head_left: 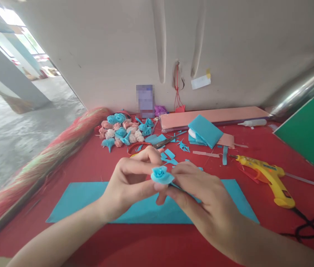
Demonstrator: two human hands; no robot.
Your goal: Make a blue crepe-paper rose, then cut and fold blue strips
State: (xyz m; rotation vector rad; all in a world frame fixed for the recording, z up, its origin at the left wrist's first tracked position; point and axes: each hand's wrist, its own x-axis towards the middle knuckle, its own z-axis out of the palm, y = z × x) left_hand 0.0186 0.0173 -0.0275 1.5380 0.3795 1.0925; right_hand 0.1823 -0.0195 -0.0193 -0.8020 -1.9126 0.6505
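The flower (pixel 161 175) sits bloom up between left hand (pixel 120 189) and right hand (pixel 205 187); the left pinches its base, the right seemingly holds the strip (pixel 180 188) trailing rightward.

The blue flower (pixel 161 173) looks like matt, crinkly paper, while the big blue sheet (pixel 76 198) is papery too but pretty smooth. Glue gun (pixel 276 181) is yellow plastic, kinda shiny; that pipe (pixel 308 89) is proper glossy metal. Red tabletop (pixel 70 167) looks smooth.
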